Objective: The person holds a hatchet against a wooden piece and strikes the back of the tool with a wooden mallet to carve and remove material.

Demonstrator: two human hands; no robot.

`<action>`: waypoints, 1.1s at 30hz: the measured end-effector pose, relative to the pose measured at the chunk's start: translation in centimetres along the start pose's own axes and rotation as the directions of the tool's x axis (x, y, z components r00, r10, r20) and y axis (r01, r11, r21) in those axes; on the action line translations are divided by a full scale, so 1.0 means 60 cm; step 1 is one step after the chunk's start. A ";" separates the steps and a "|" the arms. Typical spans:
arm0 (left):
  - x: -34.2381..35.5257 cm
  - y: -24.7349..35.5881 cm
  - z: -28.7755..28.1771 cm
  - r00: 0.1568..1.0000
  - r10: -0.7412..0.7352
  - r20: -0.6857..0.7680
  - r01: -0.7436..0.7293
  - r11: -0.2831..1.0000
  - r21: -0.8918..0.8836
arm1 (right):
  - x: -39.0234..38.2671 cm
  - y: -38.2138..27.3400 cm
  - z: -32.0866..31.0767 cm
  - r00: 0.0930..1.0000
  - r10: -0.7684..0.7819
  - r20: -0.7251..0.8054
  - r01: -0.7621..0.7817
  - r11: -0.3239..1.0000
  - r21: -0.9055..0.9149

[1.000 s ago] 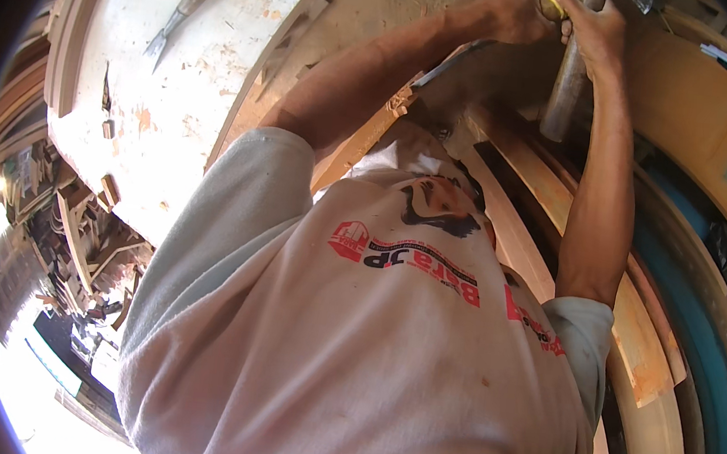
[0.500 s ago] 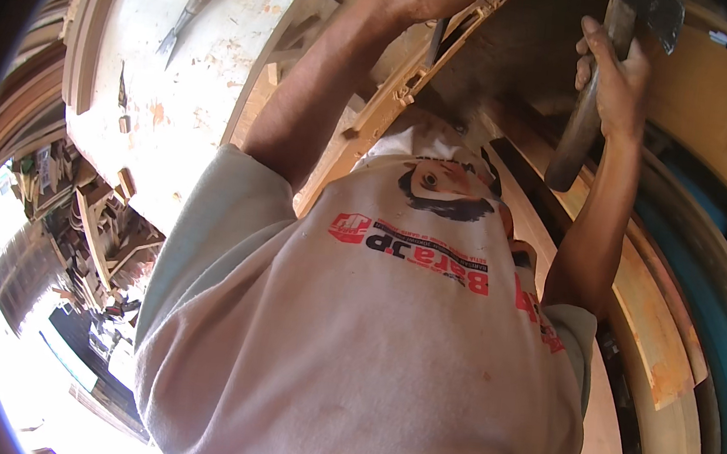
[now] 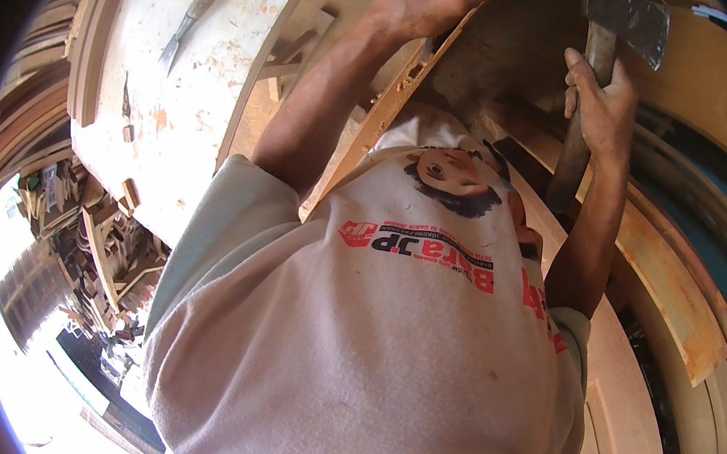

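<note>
One axe: flat dark head, round wooden handle, right hand wrapped round it.
Left hand: over notched wood; grip cannot be told.
Pale table: scuffed, chisel on top.

Left arm stretched out far, left hand angled off rightward; and over on the right, right arm out far too, right hand curled closed, thumb extended!
</note>
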State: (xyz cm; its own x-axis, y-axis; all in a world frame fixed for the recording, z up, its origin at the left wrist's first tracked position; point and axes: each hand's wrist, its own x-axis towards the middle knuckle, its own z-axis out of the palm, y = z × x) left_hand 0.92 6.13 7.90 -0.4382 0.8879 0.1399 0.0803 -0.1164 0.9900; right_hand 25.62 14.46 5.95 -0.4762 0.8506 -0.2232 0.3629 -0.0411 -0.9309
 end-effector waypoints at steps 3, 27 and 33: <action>-0.002 -0.004 0.005 0.998 0.063 -0.002 -0.063 0.998 0.005 | -0.008 0.005 0.001 1.000 -0.022 -0.002 0.022 1.000 0.014; -0.022 -0.010 -0.006 0.994 0.030 0.105 -0.035 0.998 0.043 | -0.039 0.004 0.017 1.000 -0.010 0.015 0.010 1.000 -0.011; -0.023 -0.010 -0.010 0.993 0.082 0.087 -0.084 0.996 0.030 | -0.044 0.010 0.018 1.000 0.010 0.014 -0.009 0.998 -0.060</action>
State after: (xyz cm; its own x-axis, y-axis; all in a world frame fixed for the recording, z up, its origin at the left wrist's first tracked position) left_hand 0.92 4.71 7.11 -0.3504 0.9109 0.2180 0.1434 -0.1778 0.9736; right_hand 26.19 11.64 5.67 -0.4841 0.8425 -0.2361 0.4145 -0.0168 -0.9099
